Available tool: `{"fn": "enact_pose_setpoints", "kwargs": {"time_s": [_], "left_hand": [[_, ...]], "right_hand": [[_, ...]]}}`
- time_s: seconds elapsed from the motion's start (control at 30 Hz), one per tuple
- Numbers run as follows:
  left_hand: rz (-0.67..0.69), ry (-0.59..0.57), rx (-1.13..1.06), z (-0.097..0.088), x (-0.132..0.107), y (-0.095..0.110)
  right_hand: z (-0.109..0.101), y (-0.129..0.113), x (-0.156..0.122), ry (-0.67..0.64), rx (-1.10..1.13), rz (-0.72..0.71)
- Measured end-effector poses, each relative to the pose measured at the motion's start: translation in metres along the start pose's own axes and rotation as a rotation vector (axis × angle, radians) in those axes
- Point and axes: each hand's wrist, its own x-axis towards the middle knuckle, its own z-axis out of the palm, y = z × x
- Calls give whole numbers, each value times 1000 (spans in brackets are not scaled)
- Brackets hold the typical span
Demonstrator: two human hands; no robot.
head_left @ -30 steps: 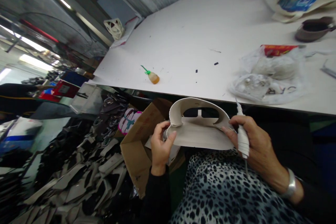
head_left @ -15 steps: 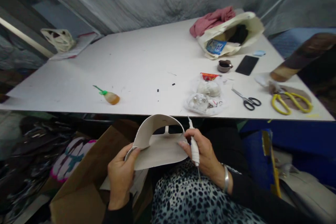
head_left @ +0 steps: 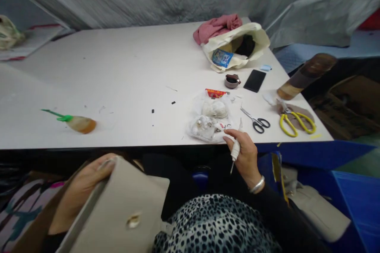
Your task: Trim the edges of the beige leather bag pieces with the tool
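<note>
Beige piece [head_left: 118, 209]: below the table [head_left: 118, 79], gripped in the left hand [head_left: 86, 184], fingertips hidden. Right hand [head_left: 244, 152], at the table's near edge: fingers curled around the tool [head_left: 235, 150]; fingertip pinch at the bag [head_left: 202, 127] cannot be confirmed. Apparent step: fingertip work there; next move calls for controlling the tool's point.

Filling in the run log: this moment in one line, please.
left hand: holds beige piece | right hand: holds white-wrapped tool, near plastic bag | table: black-handled scissors, green-tipped bottle

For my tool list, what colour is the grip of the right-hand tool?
The grip is white, shown in the head view.
</note>
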Motion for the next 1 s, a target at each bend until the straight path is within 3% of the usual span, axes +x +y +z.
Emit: {"fn": "enact_pose_setpoints", "kwargs": {"time_s": [0.03,0.1,0.17,0.27,0.43,0.6,0.8,1.0], "left_hand": [[-129,-226,14,22,3,-3],[-176,-450,7,66,4,-14],[-99,-588,54,101,3,-26],[48,-675,207,129,5,-37],[194,-746,422,138,16,-31],[275,-814,523,147,19,-27],[234,-812,548,150,26,-31],[212,-791,525,147,28,-29]], "right_hand": [[1,7,7,-42,-62,-16],[3,16,20,-107,-155,-51],[8,20,29,-153,-231,-88],[16,24,37,-210,-314,-112],[26,34,40,-213,-290,-100],[19,31,38,-241,-92,-157],[0,17,35,-362,-54,-115],[-4,15,36,-412,-155,-194]]}}
